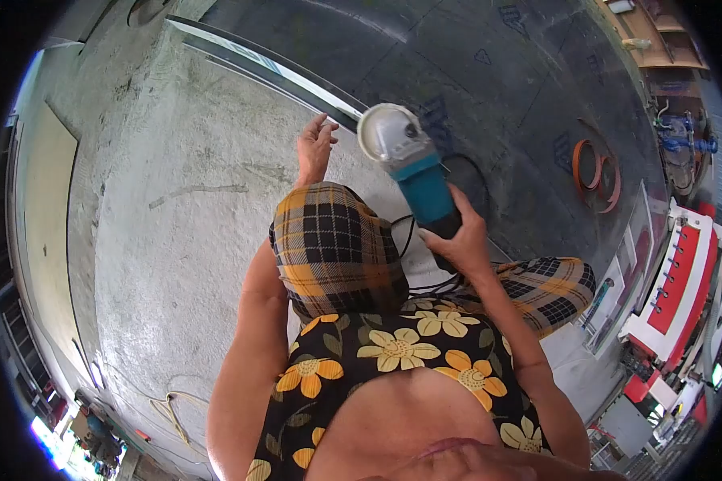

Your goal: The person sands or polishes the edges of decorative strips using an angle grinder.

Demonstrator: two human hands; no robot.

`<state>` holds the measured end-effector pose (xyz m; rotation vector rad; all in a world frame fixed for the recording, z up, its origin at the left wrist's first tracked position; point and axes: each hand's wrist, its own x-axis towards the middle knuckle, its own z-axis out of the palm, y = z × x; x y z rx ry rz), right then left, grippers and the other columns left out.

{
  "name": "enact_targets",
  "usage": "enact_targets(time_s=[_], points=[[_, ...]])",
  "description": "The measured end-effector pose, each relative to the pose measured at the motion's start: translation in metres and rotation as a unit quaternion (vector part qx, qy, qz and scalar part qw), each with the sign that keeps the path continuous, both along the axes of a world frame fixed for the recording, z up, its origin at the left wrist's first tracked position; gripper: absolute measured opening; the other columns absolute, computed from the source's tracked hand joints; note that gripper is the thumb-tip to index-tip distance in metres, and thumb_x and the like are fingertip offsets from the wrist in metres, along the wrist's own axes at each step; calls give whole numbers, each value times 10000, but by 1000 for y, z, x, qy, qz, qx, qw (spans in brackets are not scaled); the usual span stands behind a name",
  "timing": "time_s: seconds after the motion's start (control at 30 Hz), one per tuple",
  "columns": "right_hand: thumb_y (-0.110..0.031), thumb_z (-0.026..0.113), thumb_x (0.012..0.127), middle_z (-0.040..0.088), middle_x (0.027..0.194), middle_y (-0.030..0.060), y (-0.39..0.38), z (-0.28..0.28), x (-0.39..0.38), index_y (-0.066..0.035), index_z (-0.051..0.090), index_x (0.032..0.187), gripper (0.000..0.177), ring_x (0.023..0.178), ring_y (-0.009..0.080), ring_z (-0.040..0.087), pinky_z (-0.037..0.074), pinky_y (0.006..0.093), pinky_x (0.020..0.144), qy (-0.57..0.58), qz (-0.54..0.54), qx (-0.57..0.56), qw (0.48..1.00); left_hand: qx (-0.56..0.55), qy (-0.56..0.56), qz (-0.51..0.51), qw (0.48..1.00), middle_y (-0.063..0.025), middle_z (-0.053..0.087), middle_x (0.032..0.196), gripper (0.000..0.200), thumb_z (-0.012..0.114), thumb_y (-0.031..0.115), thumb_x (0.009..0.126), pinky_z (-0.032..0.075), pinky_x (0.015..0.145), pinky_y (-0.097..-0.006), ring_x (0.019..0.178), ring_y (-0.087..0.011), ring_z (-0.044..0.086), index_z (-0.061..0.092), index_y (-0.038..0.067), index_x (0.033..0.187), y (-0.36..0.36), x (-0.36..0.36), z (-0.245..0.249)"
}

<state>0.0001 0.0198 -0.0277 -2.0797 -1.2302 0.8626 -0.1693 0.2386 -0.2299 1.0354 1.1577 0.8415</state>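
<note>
My right hand [464, 240] is wrapped around the dark rear body of a teal angle grinder [423, 188]. The grinder's pale round head and guard [391, 132] point away from me, overlapping the near end of a long narrow strip [273, 70] with dark edges and a white printed face. My left hand [318, 146] reaches past my raised knee, fingers apart and holding nothing, close beside that end of the strip. A black cord [409, 232] loops below the grinder near my legs.
Dark sheeting [489, 72] with printed marks covers the floor ahead, beside bare concrete [192, 168]. An orange coiled band [592, 172] lies on the sheeting. A red and white machine [672, 280] stands at the right. A pale board [50, 192] is at the left, with a yellowish cord [168, 413] lower down.
</note>
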Motion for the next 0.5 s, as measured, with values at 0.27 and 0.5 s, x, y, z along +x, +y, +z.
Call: enact_targets(time_s=[0.27,0.5], points=[[-223,823,642,626,1161,233,-58,6,18,33,464,1347,832,1050,300,636,478,389,923,-25,-42,-13,999,-7,-2,23,1000,-95,706,986,362,539,111,929,488,605,-237,706,-103,612,576,-25,1263,-3,7,-2],[-219,818,648,602,1193,227,-73,6,15,55,451,1350,838,1090,286,601,461,396,945,7,-77,-38,996,-5,-18,36,999,-103,708,962,332,524,93,931,484,595,-230,687,-104,615,592,-18,1236,-3,7,-22]])
